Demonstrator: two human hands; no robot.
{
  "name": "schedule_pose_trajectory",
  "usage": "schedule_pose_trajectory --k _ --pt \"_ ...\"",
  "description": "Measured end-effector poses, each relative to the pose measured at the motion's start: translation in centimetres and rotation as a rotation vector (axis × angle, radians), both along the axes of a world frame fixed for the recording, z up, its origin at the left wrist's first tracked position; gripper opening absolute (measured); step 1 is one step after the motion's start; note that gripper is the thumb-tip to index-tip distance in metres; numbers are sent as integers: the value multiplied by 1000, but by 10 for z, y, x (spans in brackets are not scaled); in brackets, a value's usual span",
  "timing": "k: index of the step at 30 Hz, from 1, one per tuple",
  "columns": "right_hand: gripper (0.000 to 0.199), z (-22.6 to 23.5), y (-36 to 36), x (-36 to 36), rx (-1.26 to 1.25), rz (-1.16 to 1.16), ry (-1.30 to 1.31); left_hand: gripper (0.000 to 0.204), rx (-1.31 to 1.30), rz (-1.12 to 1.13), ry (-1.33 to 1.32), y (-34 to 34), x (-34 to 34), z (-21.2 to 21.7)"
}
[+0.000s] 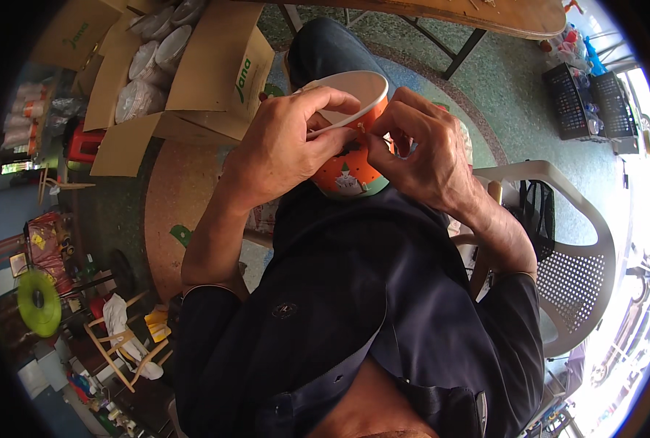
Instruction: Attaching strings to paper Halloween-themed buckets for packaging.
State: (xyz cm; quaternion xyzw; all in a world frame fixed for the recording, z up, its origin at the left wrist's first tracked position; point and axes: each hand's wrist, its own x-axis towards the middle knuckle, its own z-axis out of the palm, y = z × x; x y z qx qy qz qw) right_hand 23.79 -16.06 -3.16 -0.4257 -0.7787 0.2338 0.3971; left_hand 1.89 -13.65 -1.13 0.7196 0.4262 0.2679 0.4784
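Observation:
An orange paper bucket (330, 177) with a white rim, a green base and a printed figure rests upright against my lap. My left hand (277, 146) is closed on its rim, fingers reaching over the edge and the thumb pressed toward the outer wall. My right hand (431, 150) is closed in a pinch at the right side of the bucket, close to the left thumb tip. A tiny pale bit shows between the two hands' fingertips; it is too small to name. The bucket's far right side is partly hidden by my right hand.
An open cardboard box (215, 66) holding stacked clear plastic cups (141, 98) stands at the far left. A wooden table (486, 14) is ahead. A beige plastic chair (573, 292) stands at right, with dark plastic crates (573, 102) beyond. A green fan (39, 303) is at left.

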Motion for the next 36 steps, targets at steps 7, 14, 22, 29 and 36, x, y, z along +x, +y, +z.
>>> schedule_pose_trajectory --k 7,14,22,29,36 --pt "12 1 1 1 -82 20 39 33 -37 -27 38 -2 1 7" --pt "14 -1 2 0 -125 7 56 31 -31 -62 11 -1 -1 2" --pt "13 1 1 0 -189 -6 42 21 170 -166 -33 13 -13 -2" --pt "13 3 -1 -2 -219 -5 7 14 -125 -242 -149 29 -8 -8" --pt "11 -1 -2 -2 -155 -8 28 12 -95 -227 -66 32 -3 -9"
